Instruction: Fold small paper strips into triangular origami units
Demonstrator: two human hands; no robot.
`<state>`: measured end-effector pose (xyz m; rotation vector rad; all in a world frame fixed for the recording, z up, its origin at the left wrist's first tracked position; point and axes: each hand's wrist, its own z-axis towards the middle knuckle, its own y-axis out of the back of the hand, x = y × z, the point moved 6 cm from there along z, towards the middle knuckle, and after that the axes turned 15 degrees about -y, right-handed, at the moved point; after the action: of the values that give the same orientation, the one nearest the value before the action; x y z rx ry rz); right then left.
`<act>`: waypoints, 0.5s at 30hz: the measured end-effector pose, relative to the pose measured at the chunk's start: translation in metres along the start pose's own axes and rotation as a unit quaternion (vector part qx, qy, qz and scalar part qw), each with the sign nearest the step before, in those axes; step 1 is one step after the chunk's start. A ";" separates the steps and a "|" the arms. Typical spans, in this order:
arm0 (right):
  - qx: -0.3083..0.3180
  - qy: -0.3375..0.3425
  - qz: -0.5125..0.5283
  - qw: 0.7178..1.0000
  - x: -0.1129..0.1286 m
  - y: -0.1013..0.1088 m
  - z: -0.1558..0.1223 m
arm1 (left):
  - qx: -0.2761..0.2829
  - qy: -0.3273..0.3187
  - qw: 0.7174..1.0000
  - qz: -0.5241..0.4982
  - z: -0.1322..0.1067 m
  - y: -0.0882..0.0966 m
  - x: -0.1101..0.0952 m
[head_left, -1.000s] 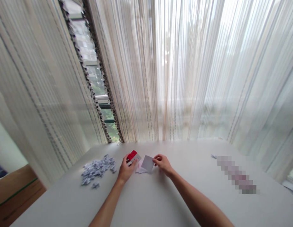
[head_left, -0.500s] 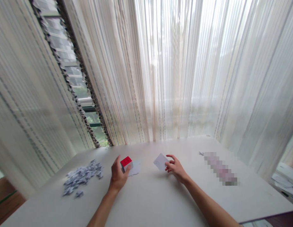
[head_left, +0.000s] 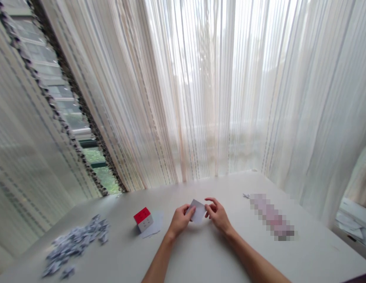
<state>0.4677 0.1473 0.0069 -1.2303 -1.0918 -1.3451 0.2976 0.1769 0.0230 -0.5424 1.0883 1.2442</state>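
A small square sheet of paper [head_left: 197,213] is held above the white table. My left hand [head_left: 180,221] pinches its left side, thumb on top. My right hand [head_left: 217,215] is at the sheet's right corner, thumb and a finger closed on the edge while the index finger is raised and bent. To the left, a puzzle cube [head_left: 144,220] with a red top and a white side rests partly on a few loose paper sheets [head_left: 155,228]. Neither hand touches the cube.
A heap of small folded paper pieces [head_left: 78,243] lies on the table [head_left: 189,259] at the left. At the right are a tiny folded piece [head_left: 246,195] and a blurred-out pinkish object [head_left: 271,216]. Sheer curtains [head_left: 183,98] hang behind the table's far edge.
My left hand has let go of the cube, moved right and gripped the paper sheet. The sheet, earlier in my right hand alone, is now between both hands. The view has turned slightly right.
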 end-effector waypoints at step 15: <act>0.012 0.090 -0.101 0.991 0.017 -0.002 -0.007 | -0.039 0.001 0.993 -0.107 -0.008 -0.009 -0.001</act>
<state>0.4646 0.1392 0.0235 -0.9795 -1.1225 -1.5605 0.3030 0.1671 0.0190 -0.7028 0.9593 1.1016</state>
